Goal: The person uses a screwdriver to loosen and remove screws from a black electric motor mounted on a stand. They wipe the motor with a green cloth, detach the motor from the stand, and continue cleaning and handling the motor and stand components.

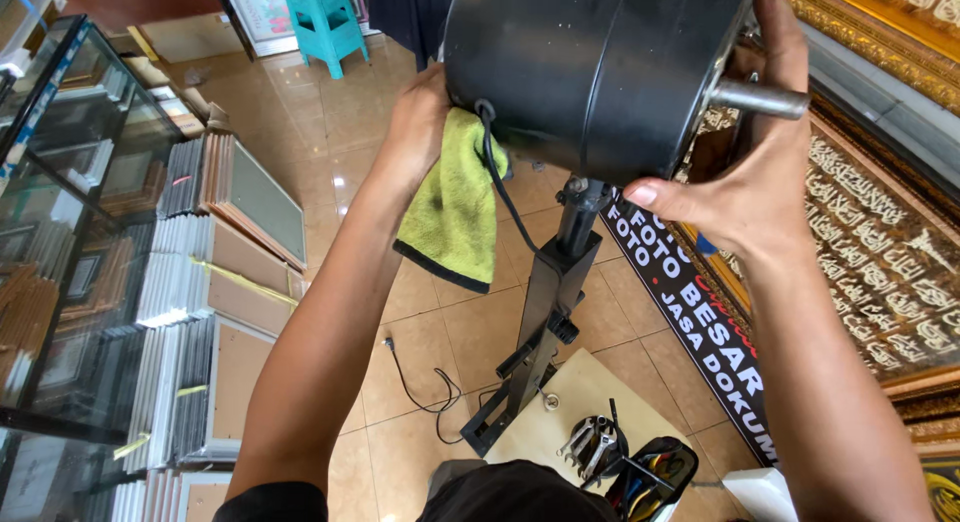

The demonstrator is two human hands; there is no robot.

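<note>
Tiled shop floor [330, 122] below. Left hand [420, 122] presses a green cloth [455, 207] against the black fan motor housing [590, 72]; right hand [750, 172], fingers wrapped round, steadies it. Advisable: wipe firmly, clear of the cable [505, 197].

One view only here, the head camera, riding on the person's head and tilted steeply down and forward. It sits very close: the black fan motor housing [600, 72] fills the top of the frame, both forearms running up from the bottom edge. Past them the lens drops to the tiled floor [330, 132], with the fan stand [545, 312] plunging away below. Stacked picture frames [210, 282] line the left edge.
</note>
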